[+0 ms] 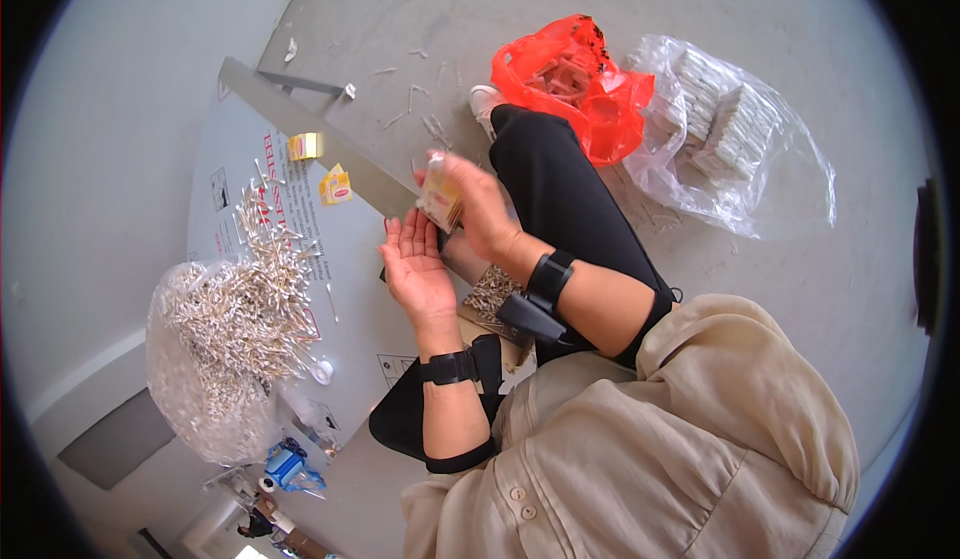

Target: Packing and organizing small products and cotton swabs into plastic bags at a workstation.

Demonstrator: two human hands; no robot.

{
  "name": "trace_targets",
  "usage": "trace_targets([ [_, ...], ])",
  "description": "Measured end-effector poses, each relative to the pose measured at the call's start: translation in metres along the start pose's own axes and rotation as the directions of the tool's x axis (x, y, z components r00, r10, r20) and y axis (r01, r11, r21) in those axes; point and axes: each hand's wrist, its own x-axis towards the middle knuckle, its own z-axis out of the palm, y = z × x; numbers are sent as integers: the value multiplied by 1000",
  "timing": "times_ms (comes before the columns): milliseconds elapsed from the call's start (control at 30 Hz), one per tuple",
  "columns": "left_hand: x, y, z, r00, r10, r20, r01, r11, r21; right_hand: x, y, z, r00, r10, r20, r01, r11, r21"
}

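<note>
Between the fingers of my right hand (487,211) is a small yellow-and-white packet (440,197), blurred a little, with white tips at its top edge. My left hand (422,277) lies palm up just below and left of it, fingers stretched out; whether they touch the packet I cannot tell. On the table's left side spreads a large heap of cotton swabs (245,304), partly in a clear plastic bag (180,399). A small yellow box (304,146) and a flat yellow packet (336,187) rest near the table's far edge. More swabs (492,294) sit in a container below my wrists.
A grey printed sheet covers the table (355,289). On the floor at the upper right stand a red plastic bag (618,124) with pinkish contents and a clear bag (800,184) of stacked white bundles. Loose swabs (436,131) litter the floor. A blue package (290,467) is at lower left.
</note>
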Motion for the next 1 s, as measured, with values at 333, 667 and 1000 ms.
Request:
trace_targets([
  [333, -10, -18, 13, 945, 290, 149, -315, 931, 184, 25, -13, -20, 1000, 29, -2, -29, 1000, 10],
  [667, -20, -32, 35, 925, 379, 22, -377, 910, 173, 28, -21, -17, 999, 26, -27, -23, 995, 99],
  [1000, -31, -36, 35, 957, 291, 20, -292, 953, 78, 25, -25, -16, 999, 43, -5, -43, 999, 9],
])
